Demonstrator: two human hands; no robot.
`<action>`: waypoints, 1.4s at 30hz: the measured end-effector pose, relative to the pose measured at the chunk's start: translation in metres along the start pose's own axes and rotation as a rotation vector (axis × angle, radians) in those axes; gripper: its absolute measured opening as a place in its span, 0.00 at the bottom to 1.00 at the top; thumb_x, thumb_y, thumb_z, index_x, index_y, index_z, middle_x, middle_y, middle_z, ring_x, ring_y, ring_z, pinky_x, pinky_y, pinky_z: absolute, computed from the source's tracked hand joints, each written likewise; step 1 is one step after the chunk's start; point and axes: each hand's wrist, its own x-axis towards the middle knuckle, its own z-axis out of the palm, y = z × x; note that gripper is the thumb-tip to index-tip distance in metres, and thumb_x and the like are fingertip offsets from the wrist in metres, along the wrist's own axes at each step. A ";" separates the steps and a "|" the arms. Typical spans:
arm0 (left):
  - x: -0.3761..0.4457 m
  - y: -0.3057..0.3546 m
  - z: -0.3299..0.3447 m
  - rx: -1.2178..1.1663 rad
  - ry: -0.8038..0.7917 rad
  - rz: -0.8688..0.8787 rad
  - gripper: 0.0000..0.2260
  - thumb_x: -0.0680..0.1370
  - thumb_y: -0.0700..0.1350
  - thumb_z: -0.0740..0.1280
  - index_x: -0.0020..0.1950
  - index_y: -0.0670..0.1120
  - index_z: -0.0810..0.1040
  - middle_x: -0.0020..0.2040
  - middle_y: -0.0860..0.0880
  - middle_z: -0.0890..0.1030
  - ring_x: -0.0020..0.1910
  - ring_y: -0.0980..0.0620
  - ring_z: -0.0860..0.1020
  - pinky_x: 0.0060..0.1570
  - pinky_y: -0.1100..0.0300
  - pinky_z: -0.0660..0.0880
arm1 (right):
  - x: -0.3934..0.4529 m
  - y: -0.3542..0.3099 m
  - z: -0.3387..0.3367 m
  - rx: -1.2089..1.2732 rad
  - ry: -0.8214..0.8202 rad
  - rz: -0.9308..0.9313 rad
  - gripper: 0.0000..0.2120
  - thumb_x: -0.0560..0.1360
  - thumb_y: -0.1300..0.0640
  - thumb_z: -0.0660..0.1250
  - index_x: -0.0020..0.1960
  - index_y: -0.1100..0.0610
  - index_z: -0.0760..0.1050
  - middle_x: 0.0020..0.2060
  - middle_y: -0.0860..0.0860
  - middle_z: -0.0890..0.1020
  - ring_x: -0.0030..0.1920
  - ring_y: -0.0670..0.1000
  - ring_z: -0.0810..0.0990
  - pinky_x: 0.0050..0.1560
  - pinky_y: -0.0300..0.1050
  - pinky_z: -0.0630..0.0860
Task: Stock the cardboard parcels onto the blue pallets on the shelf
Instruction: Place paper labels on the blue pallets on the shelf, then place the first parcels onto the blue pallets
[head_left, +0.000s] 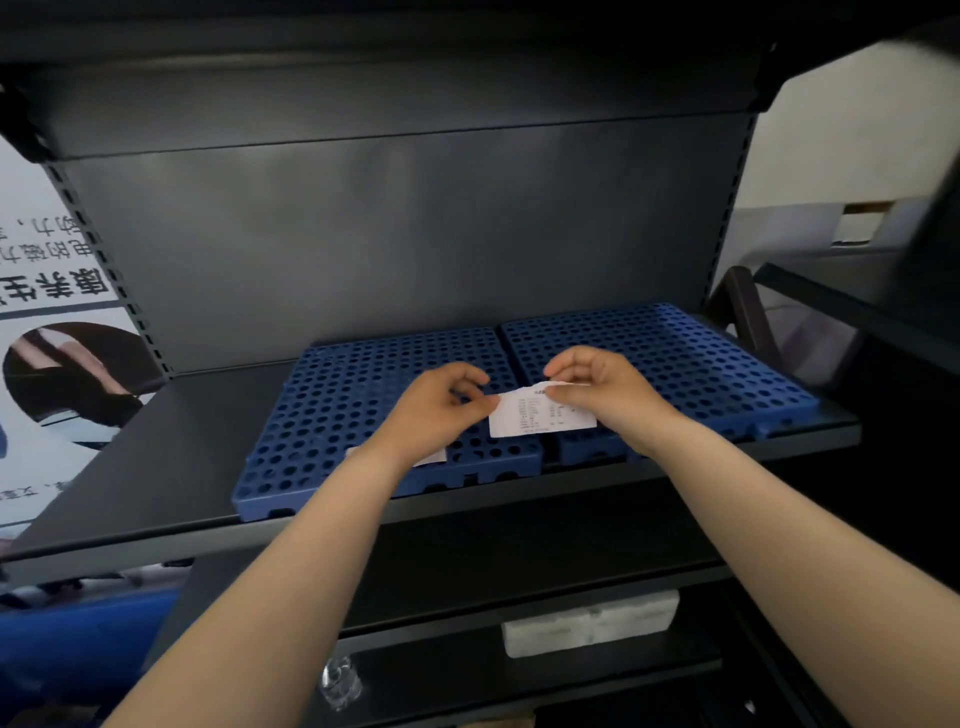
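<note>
Printed slip (540, 415) pinched between left hand (434, 410) and right hand (602, 392) above the pallets' (675, 348) seam — best cleared off before parcels land.

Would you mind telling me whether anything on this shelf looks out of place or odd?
No parcels are on the blue pallets; instead both hands hold a printed paper slip above them, the left hand at its left edge, the right hand at its curled top edge. Another white scrap peeks out under the left wrist.
</note>
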 end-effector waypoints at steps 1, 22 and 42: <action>0.004 0.009 0.013 0.009 -0.004 0.006 0.09 0.76 0.48 0.67 0.56 0.50 0.75 0.43 0.59 0.77 0.40 0.63 0.73 0.38 0.73 0.68 | -0.001 0.003 -0.011 -0.008 -0.012 0.000 0.08 0.73 0.64 0.69 0.44 0.52 0.76 0.38 0.47 0.79 0.42 0.46 0.79 0.46 0.37 0.74; 0.082 0.084 0.171 0.286 0.024 -0.070 0.06 0.77 0.39 0.63 0.52 0.45 0.79 0.41 0.50 0.78 0.41 0.52 0.76 0.43 0.58 0.74 | 0.021 0.093 -0.159 -0.565 -0.033 -0.131 0.04 0.74 0.59 0.69 0.46 0.54 0.75 0.42 0.48 0.77 0.44 0.47 0.75 0.46 0.39 0.70; 0.101 0.117 0.171 0.492 0.074 0.236 0.12 0.79 0.51 0.61 0.57 0.48 0.76 0.53 0.49 0.76 0.56 0.50 0.72 0.51 0.53 0.74 | 0.002 0.071 -0.187 -0.853 0.250 -0.156 0.09 0.77 0.52 0.64 0.52 0.56 0.75 0.51 0.52 0.77 0.56 0.53 0.74 0.52 0.47 0.71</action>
